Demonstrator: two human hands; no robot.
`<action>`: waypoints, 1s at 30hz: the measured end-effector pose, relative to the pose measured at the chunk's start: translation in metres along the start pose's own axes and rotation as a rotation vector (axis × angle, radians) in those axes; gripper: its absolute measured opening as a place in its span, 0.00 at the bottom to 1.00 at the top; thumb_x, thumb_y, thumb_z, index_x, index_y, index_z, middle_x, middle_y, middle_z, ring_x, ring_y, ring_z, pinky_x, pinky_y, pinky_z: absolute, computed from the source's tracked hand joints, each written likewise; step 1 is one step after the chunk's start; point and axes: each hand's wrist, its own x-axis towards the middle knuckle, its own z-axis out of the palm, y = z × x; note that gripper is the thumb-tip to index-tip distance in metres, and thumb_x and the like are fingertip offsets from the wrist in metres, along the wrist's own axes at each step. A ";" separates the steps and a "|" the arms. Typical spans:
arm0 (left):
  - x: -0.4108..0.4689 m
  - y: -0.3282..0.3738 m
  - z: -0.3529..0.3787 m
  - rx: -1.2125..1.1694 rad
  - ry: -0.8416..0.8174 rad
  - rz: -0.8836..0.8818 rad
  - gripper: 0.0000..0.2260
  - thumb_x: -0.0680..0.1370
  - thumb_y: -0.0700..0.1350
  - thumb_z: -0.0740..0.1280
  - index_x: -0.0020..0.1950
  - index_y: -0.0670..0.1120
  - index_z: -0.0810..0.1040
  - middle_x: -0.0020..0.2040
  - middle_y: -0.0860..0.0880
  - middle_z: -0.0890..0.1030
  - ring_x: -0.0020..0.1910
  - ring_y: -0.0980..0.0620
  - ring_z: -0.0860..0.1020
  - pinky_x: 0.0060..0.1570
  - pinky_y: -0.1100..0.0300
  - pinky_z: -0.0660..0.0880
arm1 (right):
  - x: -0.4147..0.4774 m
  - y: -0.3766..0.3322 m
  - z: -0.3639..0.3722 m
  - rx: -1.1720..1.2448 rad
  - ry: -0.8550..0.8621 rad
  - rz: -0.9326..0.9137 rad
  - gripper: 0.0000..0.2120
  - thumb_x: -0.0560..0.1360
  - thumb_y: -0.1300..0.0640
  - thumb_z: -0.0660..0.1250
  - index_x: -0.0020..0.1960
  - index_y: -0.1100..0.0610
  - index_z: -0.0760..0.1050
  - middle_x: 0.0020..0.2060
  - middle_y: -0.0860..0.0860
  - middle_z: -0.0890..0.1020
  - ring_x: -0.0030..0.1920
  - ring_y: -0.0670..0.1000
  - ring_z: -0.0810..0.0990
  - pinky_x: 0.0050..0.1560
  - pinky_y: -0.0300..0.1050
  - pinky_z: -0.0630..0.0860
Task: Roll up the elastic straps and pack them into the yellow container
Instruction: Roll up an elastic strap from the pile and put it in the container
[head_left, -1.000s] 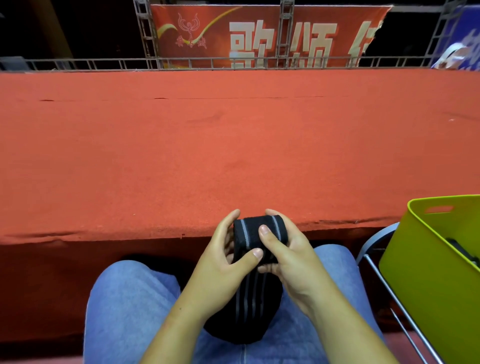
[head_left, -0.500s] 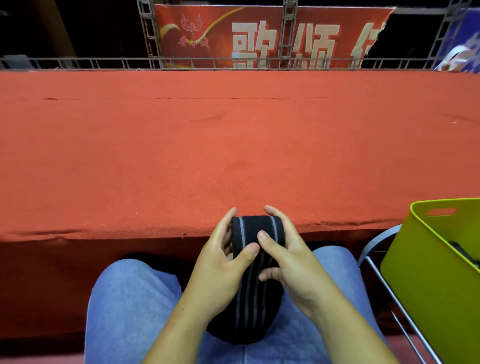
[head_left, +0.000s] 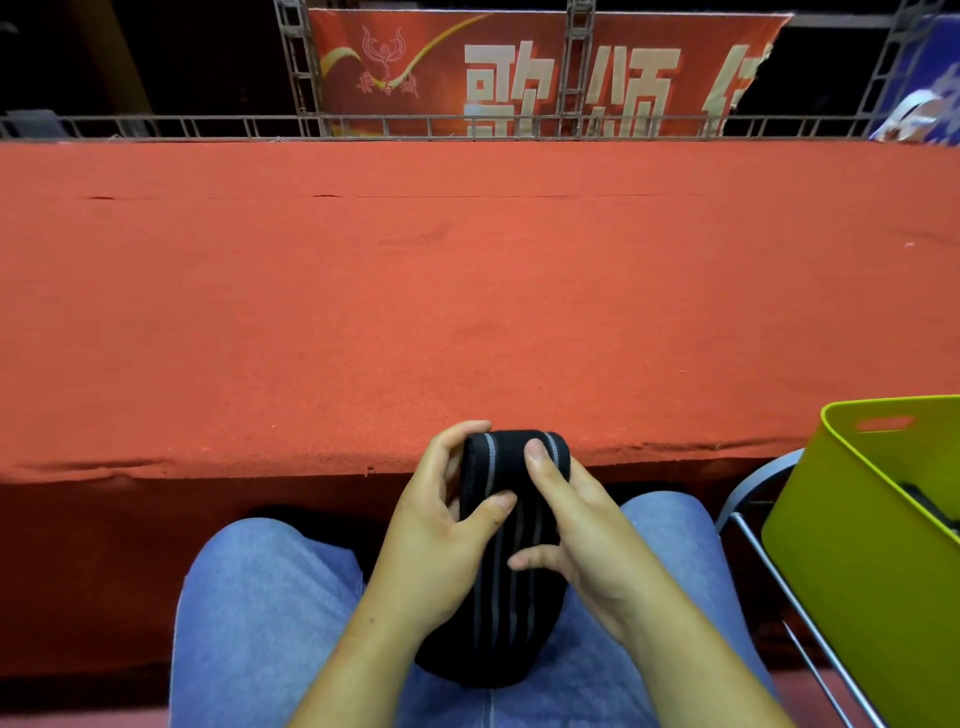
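Draping onto a lap in blue denim jeans (head_left: 260, 623), a black elastic strap with grey stripes (head_left: 498, 613) is partly rolled, and its lower end sinks between the thighs, where its edge is lost in shadow. The left hand (head_left: 431, 540) and right hand (head_left: 582, 535) both hold the rolled top, each grip curled round it with the thumb on the near face; the fingers behind the roll are mostly hidden. To the right a yellow-green plastic container (head_left: 852, 561) sits on a grey metal chair frame (head_left: 795, 629), cut off at the right edge. Something dark inside it (head_left: 935, 506) is hard to make out. Beyond lies a red carpeted stage (head_left: 467, 286), then a red banner with pale characters (head_left: 519, 73), partly crossed by a metal truss (head_left: 576, 67).
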 end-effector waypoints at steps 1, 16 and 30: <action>0.000 0.001 0.000 0.008 -0.004 0.010 0.27 0.78 0.33 0.72 0.67 0.61 0.76 0.63 0.57 0.82 0.66 0.57 0.79 0.68 0.51 0.76 | 0.000 -0.001 0.000 0.006 0.004 0.001 0.23 0.76 0.33 0.65 0.64 0.43 0.81 0.59 0.45 0.86 0.61 0.48 0.85 0.48 0.52 0.82; 0.002 0.007 0.000 0.031 0.005 0.082 0.23 0.76 0.28 0.70 0.59 0.56 0.81 0.61 0.60 0.83 0.65 0.60 0.79 0.65 0.65 0.74 | -0.001 -0.002 0.003 0.067 0.039 -0.039 0.17 0.75 0.38 0.71 0.58 0.46 0.83 0.57 0.52 0.87 0.59 0.53 0.86 0.44 0.51 0.81; 0.003 0.002 -0.002 -0.001 -0.015 -0.032 0.32 0.74 0.26 0.66 0.65 0.62 0.78 0.60 0.55 0.83 0.60 0.54 0.83 0.57 0.63 0.78 | 0.001 0.001 -0.002 0.129 -0.019 -0.129 0.22 0.77 0.51 0.74 0.69 0.44 0.75 0.56 0.52 0.87 0.54 0.51 0.85 0.46 0.50 0.78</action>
